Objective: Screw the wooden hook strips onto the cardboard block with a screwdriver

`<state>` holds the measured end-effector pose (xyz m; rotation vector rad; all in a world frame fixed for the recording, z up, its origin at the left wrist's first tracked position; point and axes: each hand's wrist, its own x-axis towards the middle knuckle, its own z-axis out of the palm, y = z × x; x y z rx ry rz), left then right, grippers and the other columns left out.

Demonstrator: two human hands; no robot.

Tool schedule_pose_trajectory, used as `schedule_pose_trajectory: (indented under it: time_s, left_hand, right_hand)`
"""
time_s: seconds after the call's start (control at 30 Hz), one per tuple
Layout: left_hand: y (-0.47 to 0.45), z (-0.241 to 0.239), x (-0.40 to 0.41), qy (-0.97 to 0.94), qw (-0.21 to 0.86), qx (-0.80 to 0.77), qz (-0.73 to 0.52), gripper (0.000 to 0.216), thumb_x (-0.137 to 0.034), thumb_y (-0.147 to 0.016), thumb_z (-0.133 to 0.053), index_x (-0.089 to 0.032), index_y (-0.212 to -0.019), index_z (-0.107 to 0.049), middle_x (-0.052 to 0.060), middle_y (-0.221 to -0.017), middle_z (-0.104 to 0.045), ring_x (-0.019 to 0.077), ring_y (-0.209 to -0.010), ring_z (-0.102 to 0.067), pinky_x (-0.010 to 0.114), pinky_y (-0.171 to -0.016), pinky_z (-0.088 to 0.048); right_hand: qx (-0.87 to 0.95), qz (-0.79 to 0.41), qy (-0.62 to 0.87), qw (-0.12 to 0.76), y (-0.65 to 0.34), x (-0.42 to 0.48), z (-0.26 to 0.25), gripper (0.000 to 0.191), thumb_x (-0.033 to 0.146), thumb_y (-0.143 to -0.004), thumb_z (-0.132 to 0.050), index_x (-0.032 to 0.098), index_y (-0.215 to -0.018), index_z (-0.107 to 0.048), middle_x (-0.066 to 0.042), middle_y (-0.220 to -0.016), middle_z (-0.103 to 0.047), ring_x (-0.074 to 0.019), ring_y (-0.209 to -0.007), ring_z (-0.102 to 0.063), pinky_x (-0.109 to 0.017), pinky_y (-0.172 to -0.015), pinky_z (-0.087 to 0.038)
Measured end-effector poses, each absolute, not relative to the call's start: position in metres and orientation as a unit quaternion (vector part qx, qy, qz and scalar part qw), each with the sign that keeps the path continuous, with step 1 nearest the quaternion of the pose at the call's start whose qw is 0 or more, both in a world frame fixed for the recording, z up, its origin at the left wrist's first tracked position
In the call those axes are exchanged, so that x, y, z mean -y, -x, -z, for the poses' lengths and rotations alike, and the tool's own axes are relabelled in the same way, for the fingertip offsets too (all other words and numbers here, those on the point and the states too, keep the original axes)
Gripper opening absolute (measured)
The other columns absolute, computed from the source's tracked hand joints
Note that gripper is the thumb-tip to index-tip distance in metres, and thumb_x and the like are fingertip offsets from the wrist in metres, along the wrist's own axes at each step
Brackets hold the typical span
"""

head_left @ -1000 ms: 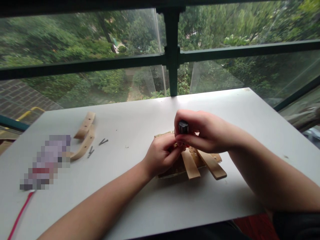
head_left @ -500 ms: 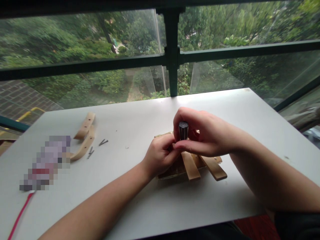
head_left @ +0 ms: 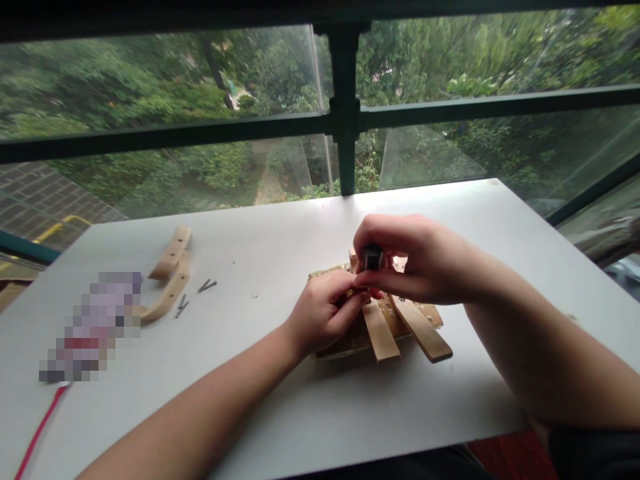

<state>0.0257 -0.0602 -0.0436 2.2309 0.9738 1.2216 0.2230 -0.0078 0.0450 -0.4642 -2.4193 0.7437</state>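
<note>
Well left on the bench (head_left: 280, 420): curved wooden pieces (head_left: 173, 288), dark screws (head_left: 207, 286). Gripping a dark-handled tool (head_left: 372, 257) in right hand (head_left: 417, 260) over wooden strips (head_left: 383, 333), with long axis downward; hidden below by curled left hand (head_left: 325, 305), cannot tell around what.

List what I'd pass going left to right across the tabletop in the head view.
Red cord → curved wooden pieces → farther dark screws → left hand → left wooden slat → right wooden slat.

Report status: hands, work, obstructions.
Right hand gripping dark tool handle. Left hand close beside, over brown board. Two wooden strips overhang its near edge. Tool tip hidden by hands.
</note>
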Motion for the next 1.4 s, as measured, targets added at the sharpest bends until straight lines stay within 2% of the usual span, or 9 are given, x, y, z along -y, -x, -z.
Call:
schedule_pose_trajectory:
  time_s: [0.27,0.5,0.7,0.87,1.0,1.13,1.23,1.3,1.4]
  left_hand:
    - [-0.027,0.043,0.061,-0.761,0.208,-0.393,-0.473,0.020,-0.032,-0.087,-0.070,-0.017,-0.077,-0.062,-0.002,-0.067,-0.062,0.0104,-0.059,-0.055,0.021,-0.057,-0.046]
    - [-0.027,0.041,0.061,-0.769,0.219,-0.367,-0.476,0.019,-0.027,-0.089,-0.067,-0.016,-0.075,-0.062,-0.001,-0.068,-0.064,0.0099,-0.059,-0.056,0.022,-0.057,-0.046]
    - [-0.026,0.044,0.061,-0.794,0.208,-0.363,-0.441,0.014,-0.022,-0.091,-0.062,-0.016,-0.078,-0.063,-0.001,-0.069,-0.063,0.0103,-0.062,-0.055,0.022,-0.060,-0.044]
    - [-0.025,0.046,0.060,-0.801,0.204,-0.355,-0.437,0.009,-0.022,-0.091,-0.060,-0.017,-0.084,-0.063,0.000,-0.075,-0.064,0.0123,-0.068,-0.058,0.024,-0.065,-0.047]
    - [-0.026,0.046,0.060,-0.777,0.200,-0.389,-0.452,0.014,-0.029,-0.087,-0.068,-0.017,-0.084,-0.062,0.000,-0.075,-0.064,0.0123,-0.066,-0.057,0.023,-0.061,-0.046]
    - [-0.026,0.042,0.061,-0.776,0.212,-0.376,-0.460,0.011,-0.023,-0.090,-0.064,-0.017,-0.082,-0.063,-0.001,-0.073,-0.064,0.0109,-0.065,-0.058,0.022,-0.061,-0.046]
    - [-0.026,0.041,0.061,-0.782,0.219,-0.364,-0.456,0.005,-0.021,-0.090,-0.064,-0.017,-0.088,-0.066,0.001,-0.083,-0.069,0.0123,-0.073,-0.062,0.023,-0.067,-0.048]
    - [-0.025,0.041,0.061,-0.786,0.218,-0.364,-0.450,0.005,-0.020,-0.090,-0.065,-0.017,-0.087,-0.066,0.001,-0.082,-0.069,0.0125,-0.073,-0.062,0.023,-0.069,-0.049]
    - [-0.025,0.044,0.060,-0.793,0.216,-0.362,-0.440,0.006,-0.020,-0.091,-0.064,-0.017,-0.086,-0.066,0.001,-0.078,-0.068,0.0123,-0.072,-0.061,0.024,-0.070,-0.049]
  right_hand:
    - [0.908,-0.261,0.142,0.295,-0.216,0.009,-0.042,0.018,0.018,-0.083,-0.069,0.018,-0.089,-0.052,0.005,-0.074,-0.052,-0.0061,-0.061,-0.043,-0.019,-0.055,-0.036]
    - [0.905,-0.338,0.097,0.239,-0.222,0.013,-0.050,0.036,0.004,-0.080,-0.056,0.013,-0.115,-0.055,-0.004,-0.094,-0.065,-0.0115,-0.075,-0.056,-0.024,-0.065,-0.044]
    - [0.913,-0.293,0.155,0.238,-0.227,0.009,-0.050,0.015,0.014,-0.085,-0.063,0.015,-0.098,-0.057,-0.002,-0.084,-0.066,-0.0110,-0.069,-0.056,-0.024,-0.060,-0.042]
    - [0.902,-0.278,0.192,0.269,-0.222,0.006,-0.044,0.022,0.027,-0.083,-0.071,0.017,-0.085,-0.052,0.002,-0.073,-0.060,-0.0087,-0.062,-0.049,-0.023,-0.053,-0.037]
    - [0.894,-0.269,0.218,0.284,-0.217,0.009,-0.041,0.029,0.023,-0.079,-0.073,0.020,-0.078,-0.044,0.006,-0.064,-0.053,-0.0066,-0.055,-0.044,-0.021,-0.047,-0.032]
    - [0.896,-0.306,0.166,0.274,-0.219,0.012,-0.044,0.022,0.022,-0.082,-0.070,0.016,-0.096,-0.054,0.001,-0.075,-0.063,-0.0085,-0.060,-0.051,-0.022,-0.053,-0.041]
    - [0.896,-0.356,0.097,0.247,-0.224,0.012,-0.050,0.037,0.007,-0.084,-0.057,0.012,-0.121,-0.055,-0.007,-0.100,-0.070,-0.0125,-0.079,-0.063,-0.024,-0.069,-0.050]
    - [0.902,-0.346,0.094,0.240,-0.228,0.011,-0.054,0.037,0.002,-0.085,-0.054,0.012,-0.120,-0.058,-0.007,-0.102,-0.071,-0.0131,-0.084,-0.064,-0.024,-0.073,-0.050]
    - [0.909,-0.308,0.137,0.246,-0.231,0.008,-0.054,0.020,0.014,-0.088,-0.061,0.014,-0.109,-0.063,-0.004,-0.090,-0.071,-0.0115,-0.073,-0.062,-0.023,-0.066,-0.048]
